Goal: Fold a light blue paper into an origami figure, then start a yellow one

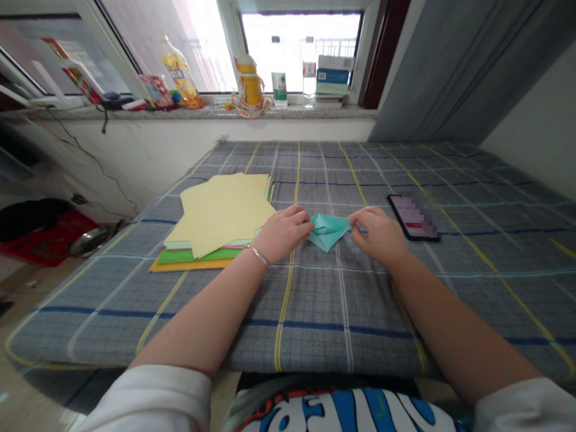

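Observation:
A folded piece of teal paper (327,234), roughly diamond-shaped with creases and a raised fold, is held between both hands just above or on the checked cloth. My left hand (290,228) grips its left corner with fingers closed; the fingertips partly cover that edge. On the opposite side, my right hand (378,233) pinches the right corner between thumb and fingers. Left of my left hand lies a stack of coloured paper (227,213), pale yellow on top, with green and orange sheets showing beneath.
A phone (414,217) with a lit screen lies right of my right hand. The grey checked cloth (315,300) covers the table. Along the windowsill (216,113) stand a yellow drink bottle (180,75), a yellow flask (250,84), a tube (279,90) and boxes (333,77).

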A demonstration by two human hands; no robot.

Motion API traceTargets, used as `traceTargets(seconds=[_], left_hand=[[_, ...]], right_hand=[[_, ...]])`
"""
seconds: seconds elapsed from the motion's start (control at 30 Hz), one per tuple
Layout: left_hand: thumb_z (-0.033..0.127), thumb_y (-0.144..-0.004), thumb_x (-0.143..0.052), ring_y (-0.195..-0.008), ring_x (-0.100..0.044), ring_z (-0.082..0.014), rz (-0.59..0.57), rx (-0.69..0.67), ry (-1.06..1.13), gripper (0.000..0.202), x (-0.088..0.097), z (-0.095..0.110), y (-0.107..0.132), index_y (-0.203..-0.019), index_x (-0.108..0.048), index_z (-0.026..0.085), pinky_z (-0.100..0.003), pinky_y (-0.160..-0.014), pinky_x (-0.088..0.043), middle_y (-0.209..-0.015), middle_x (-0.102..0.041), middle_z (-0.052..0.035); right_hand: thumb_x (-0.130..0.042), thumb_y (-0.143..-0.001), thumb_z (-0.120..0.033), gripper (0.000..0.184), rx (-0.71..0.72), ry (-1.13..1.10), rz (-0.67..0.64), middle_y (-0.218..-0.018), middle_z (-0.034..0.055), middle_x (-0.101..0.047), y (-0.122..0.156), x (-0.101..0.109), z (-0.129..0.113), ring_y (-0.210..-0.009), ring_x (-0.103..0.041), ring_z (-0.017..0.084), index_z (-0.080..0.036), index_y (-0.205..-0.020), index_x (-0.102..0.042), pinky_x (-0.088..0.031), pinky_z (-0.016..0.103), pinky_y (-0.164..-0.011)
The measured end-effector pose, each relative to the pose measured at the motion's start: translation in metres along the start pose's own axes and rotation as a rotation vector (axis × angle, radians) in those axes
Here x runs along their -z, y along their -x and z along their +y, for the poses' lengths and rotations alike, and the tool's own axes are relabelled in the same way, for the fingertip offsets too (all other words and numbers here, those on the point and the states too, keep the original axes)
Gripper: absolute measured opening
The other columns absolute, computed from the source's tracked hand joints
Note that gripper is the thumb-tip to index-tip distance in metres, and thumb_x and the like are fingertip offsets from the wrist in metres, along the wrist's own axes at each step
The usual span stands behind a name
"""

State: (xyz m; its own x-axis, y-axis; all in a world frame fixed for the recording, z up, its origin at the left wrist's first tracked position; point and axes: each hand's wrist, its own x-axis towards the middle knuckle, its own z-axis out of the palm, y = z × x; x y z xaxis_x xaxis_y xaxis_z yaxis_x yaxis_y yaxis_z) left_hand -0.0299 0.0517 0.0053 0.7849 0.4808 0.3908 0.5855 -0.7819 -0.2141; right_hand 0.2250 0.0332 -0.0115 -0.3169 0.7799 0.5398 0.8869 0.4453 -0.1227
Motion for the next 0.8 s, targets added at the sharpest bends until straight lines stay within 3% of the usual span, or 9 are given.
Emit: traceTargets(seconds=[0.2,0.3,0.4,0.63,0.8], left_hand=[[0.028,-0.09,-0.056,-0.088,-0.057,-0.019,-0.012,0.043,-0.062,0.011,-0.001,0.001,0.001,-0.089,-0.066,0.022,-0.034,-0.077,-0.041,-0.094,-0.064,-0.0029],[0.029,-0.09,-0.057,-0.091,-0.059,-0.0182,0.011,0.061,-0.026,0.011,-0.006,0.0,0.003,-0.091,-0.066,0.022,-0.033,-0.078,-0.042,-0.111,-0.063,-0.0033],[0.03,-0.089,-0.057,-0.095,-0.061,-0.0187,0.028,0.117,0.032,0.013,-0.012,-0.006,0.006,-0.092,-0.066,0.021,-0.032,-0.079,-0.045,-0.125,-0.058,-0.0043],[0.037,-0.089,-0.057,-0.088,-0.063,-0.02,-0.073,0.194,0.097,0.019,-0.011,-0.018,0.011,-0.089,-0.07,0.023,-0.033,-0.077,-0.042,-0.095,-0.071,-0.0026],[0.039,-0.088,-0.059,-0.089,-0.063,-0.0196,-0.065,0.219,0.135,0.02,-0.01,-0.024,0.013,-0.087,-0.073,0.025,-0.033,-0.078,-0.041,-0.09,-0.073,-0.0014]], right_hand=[[-0.053,-0.078,-0.015,0.018,-0.026,0.009,-0.066,-0.098,0.0019,-0.07,0.002,0.001,-0.002,-0.101,-0.059,0.021,-0.023,-0.091,-0.063,-0.046,0.031,-0.071],[-0.055,-0.082,-0.02,0.021,-0.001,0.007,-0.108,-0.103,0.002,-0.07,0.002,-0.001,-0.003,-0.104,-0.058,0.022,-0.024,-0.101,-0.063,-0.047,0.033,-0.072],[-0.061,-0.082,-0.027,0.019,-0.009,-0.007,-0.128,-0.102,0.0031,-0.07,0.001,-0.007,0.004,-0.103,-0.058,0.024,-0.024,-0.1,-0.065,-0.048,0.035,-0.076],[-0.063,-0.081,-0.026,0.009,0.06,-0.197,-0.108,-0.105,0.0018,-0.071,0.004,-0.015,0.034,-0.099,-0.062,0.021,-0.024,-0.084,-0.071,-0.048,0.036,-0.087],[-0.064,-0.079,-0.027,0.011,-0.023,-0.324,-0.101,-0.095,0.0028,-0.073,0.006,-0.018,0.046,-0.091,-0.065,0.021,-0.025,-0.08,-0.074,-0.051,0.036,-0.082]])
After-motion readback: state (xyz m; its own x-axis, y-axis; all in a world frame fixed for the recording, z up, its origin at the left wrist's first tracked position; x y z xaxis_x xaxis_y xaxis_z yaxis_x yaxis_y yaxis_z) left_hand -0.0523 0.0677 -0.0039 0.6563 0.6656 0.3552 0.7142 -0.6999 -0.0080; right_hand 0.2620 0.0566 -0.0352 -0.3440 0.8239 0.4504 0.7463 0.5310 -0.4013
